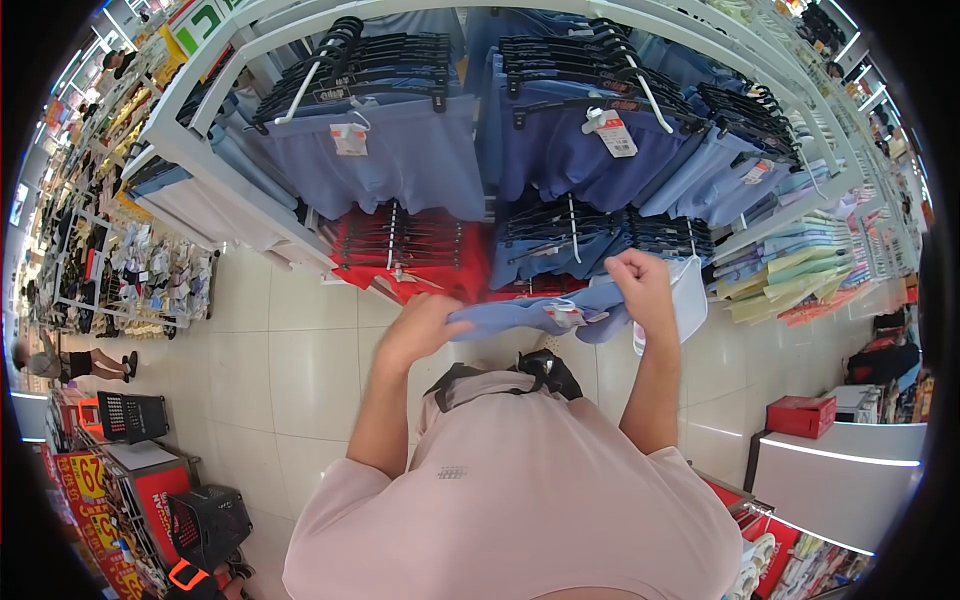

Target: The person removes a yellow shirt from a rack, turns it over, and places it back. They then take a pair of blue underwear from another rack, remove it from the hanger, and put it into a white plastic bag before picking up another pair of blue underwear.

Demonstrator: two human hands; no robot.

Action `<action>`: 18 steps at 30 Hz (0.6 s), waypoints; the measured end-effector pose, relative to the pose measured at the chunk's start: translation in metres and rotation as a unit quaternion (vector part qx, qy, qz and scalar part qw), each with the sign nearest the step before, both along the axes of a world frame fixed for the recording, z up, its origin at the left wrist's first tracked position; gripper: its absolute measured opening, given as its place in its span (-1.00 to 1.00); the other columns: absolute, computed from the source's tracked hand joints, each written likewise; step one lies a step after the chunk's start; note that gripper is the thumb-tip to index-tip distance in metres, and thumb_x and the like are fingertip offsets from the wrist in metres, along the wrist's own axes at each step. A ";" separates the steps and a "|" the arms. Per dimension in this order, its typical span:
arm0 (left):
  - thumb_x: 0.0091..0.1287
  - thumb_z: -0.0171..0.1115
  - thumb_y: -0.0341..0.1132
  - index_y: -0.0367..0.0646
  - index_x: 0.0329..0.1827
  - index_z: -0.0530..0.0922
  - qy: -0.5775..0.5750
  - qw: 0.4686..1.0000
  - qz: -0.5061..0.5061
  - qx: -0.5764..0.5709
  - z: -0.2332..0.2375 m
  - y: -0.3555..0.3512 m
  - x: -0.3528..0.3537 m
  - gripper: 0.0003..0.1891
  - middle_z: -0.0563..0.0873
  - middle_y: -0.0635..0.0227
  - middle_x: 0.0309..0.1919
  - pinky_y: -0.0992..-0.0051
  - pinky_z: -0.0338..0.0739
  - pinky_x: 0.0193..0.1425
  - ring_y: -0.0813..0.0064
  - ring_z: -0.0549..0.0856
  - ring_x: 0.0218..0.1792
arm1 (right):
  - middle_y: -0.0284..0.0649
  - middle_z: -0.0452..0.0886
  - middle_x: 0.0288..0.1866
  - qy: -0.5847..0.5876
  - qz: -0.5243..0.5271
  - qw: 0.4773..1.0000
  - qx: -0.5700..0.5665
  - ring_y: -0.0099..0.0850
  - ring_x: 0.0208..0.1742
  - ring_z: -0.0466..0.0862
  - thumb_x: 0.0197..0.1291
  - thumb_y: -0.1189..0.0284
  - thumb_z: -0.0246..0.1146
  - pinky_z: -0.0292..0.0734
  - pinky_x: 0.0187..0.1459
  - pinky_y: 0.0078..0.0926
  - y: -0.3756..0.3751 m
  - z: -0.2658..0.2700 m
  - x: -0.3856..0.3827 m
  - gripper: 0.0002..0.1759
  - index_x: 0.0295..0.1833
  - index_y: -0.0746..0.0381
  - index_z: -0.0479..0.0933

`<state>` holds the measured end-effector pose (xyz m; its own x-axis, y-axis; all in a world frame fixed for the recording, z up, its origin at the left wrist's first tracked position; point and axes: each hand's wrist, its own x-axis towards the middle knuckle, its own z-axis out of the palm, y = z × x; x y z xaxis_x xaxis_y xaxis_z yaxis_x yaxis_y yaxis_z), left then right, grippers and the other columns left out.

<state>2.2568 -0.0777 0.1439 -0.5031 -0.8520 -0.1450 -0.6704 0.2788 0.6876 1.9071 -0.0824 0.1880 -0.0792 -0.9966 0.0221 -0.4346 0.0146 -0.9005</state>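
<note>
A pair of blue underpants (510,316) is stretched sideways in front of my waist, with a white and red price tag (565,314) near its middle. My left hand (420,328) is closed on its left end. At the other end, my right hand (640,285) has its fingers curled in a pinch on the cloth. Just beside the right wrist shows a pale, white-edged item (685,305), whose kind I cannot make out. Similar blue underpants (385,150) hang on black hangers ahead, above red ones (455,250) on a lower row.
The white rack frame (200,165) spans the view before me, with metal hooks sticking out. Pastel garments (800,265) hang at the right. On the left are black shopping baskets (207,525) and a person (75,362). A red box (800,416) sits on a counter at right.
</note>
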 end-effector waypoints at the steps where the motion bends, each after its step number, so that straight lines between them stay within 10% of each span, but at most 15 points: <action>1: 0.20 0.45 -0.21 -0.33 -0.12 0.69 -0.039 0.999 -0.003 -0.004 0.002 -0.001 -0.003 -0.66 0.68 -0.01 -0.42 0.23 0.53 -0.20 0.15 0.72 -0.35 | -0.37 0.56 -0.58 0.004 0.022 1.000 -0.001 -0.66 -0.50 0.42 0.23 0.37 0.37 0.31 -0.42 -0.56 0.000 0.000 0.008 -0.75 -0.33 0.38 0.64; 7: 0.18 0.46 -0.21 -0.30 0.14 0.62 0.256 0.963 -0.049 -0.068 -0.017 0.003 -0.068 -0.49 0.77 0.03 -0.09 0.28 0.57 0.05 0.14 0.75 -0.08 | -0.17 0.67 -0.49 0.022 0.180 0.983 0.014 -0.50 -0.45 0.58 0.18 0.38 0.38 0.47 -0.34 -0.48 0.006 0.003 0.067 -0.76 -0.30 0.40 0.66; 18: 0.41 0.27 -0.28 -0.32 0.04 0.67 0.258 0.945 -0.050 0.196 -0.027 0.008 -0.073 -0.71 0.72 0.37 -0.33 0.50 0.52 -0.14 0.65 0.60 -0.26 | -0.22 0.61 -0.54 0.031 0.062 0.997 -0.040 -0.55 -0.52 0.49 0.17 0.42 0.39 0.38 -0.43 -0.49 -0.001 0.004 0.049 -0.80 -0.23 0.37 0.67</action>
